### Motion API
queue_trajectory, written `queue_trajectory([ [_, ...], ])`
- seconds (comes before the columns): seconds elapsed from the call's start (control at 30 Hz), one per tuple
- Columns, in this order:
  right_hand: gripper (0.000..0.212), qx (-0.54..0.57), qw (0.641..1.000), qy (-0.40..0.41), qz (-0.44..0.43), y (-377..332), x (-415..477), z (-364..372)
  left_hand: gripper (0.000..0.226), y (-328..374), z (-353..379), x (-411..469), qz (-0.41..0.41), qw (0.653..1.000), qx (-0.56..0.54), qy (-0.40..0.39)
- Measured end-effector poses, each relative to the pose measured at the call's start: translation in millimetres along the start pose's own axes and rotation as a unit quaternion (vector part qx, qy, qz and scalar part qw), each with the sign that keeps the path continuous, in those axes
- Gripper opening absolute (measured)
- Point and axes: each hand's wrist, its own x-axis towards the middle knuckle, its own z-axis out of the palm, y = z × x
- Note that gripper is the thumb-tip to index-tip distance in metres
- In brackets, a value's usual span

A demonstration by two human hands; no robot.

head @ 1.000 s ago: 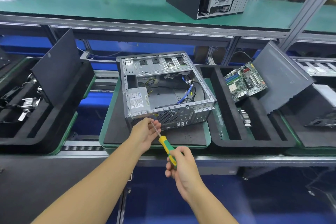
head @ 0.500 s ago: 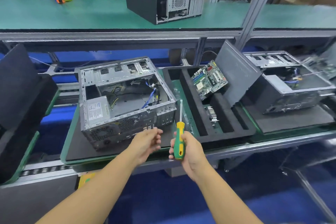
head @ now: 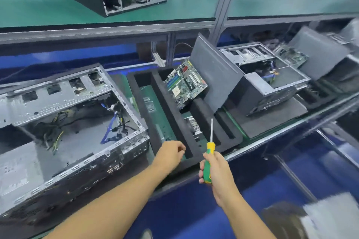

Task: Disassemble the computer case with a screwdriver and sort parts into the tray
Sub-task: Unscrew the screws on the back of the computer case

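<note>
Though tilted, mobo (head: 184, 85) in tray (head: 169, 106)

The computer case (head: 64, 91) runs off the left edge. Blur hides whether the left hand (head: 171, 154) pinches anything. The right hand (head: 218, 173) covers much of the screwdriver (head: 210, 146) handle.

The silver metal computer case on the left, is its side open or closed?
Open: the silver metal computer case has no panel on its upward side, and blue and yellow cables show inside.
</note>
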Motion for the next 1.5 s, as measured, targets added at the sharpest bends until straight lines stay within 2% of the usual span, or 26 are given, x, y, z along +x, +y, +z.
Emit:
queue_trajectory([
  [0.07,0.015,-0.009,1.000,0.010,-0.007,-7,9,-2,0.022,6,1,21,0.079,0.977,0.198,-0.004],
  [0.13,0.014,-0.010,1.000,0.020,-0.007,-11,13,-4,0.023,8,0,37,0.134,0.920,0.367,-0.013],
  [0.17,0.013,-0.011,1.000,0.023,-0.005,-11,13,-5,0.026,9,1,42,0.136,0.903,0.408,-0.026],
  [0.23,0.012,-0.011,1.000,0.025,0.000,-10,13,-8,0.032,8,6,49,0.098,0.897,0.427,-0.056],
  [0.37,0.013,-0.017,1.000,0.025,0.001,-16,16,-18,0.029,7,22,64,0.027,0.925,0.372,-0.074],
  [0.53,0.013,-0.025,1.000,0.014,0.000,-20,20,-34,0.026,-1,31,63,0.010,0.944,0.320,-0.073],
  [0.6,0.012,-0.026,1.000,0.004,-0.004,-22,22,-36,0.032,0,25,63,0.017,0.956,0.287,-0.066],
  [0.67,0.012,-0.021,1.000,-0.007,-0.005,-24,24,-34,0.037,1,17,57,0.033,0.975,0.214,-0.046],
  [0.77,0.013,0.004,0.999,-0.036,-0.007,-25,25,-22,0.029,4,-2,37,0.026,0.999,0.008,0.025],
  [0.87,0.025,0.034,0.996,-0.080,0.004,-22,16,4,0.022,-1,-25,-5,-0.005,0.994,-0.079,0.077],
  [0.97,0.030,0.051,0.989,-0.140,0.000,-13,2,35,0.016,-17,-46,-54,-0.054,0.980,-0.169,0.084],
  [1.03,0.030,0.046,0.981,-0.190,-0.005,-6,-12,58,0.016,-31,-58,-89,-0.077,0.974,-0.176,0.120],
  [1.13,0.030,0.002,0.964,-0.264,0.016,12,-45,92,0.016,-58,-79,-140,-0.123,0.956,-0.151,0.219],
  [1.2,0.026,-0.046,0.948,-0.311,0.044,28,-71,112,0.018,-76,-92,-167,-0.170,0.932,-0.183,0.262],
  [1.23,0.025,-0.078,0.939,-0.331,0.049,36,-84,122,0.019,-85,-98,-179,-0.205,0.908,-0.231,0.281],
  [1.27,0.025,-0.111,0.929,-0.349,0.046,46,-96,131,0.020,-95,-105,-191,-0.247,0.869,-0.307,0.301],
  [1.33,0.025,-0.162,0.910,-0.381,0.039,64,-118,152,0.021,-110,-115,-214,-0.303,0.739,-0.513,0.314],
  [1.37,0.025,-0.179,0.902,-0.391,0.037,72,-127,163,0.021,-115,-119,-225,-0.305,0.675,-0.597,0.308],
  [1.4,0.026,-0.192,0.897,-0.396,0.036,80,-137,173,0.021,-121,-123,-236,-0.298,0.630,-0.650,0.303],
  [1.43,0.027,-0.202,0.896,-0.395,0.033,87,-145,183,0.019,-127,-125,-245,-0.286,0.605,-0.679,0.303],
  [1.5,0.027,-0.225,0.895,-0.383,0.025,99,-157,202,0.016,-135,-131,-260,-0.267,0.602,-0.685,0.313],
])
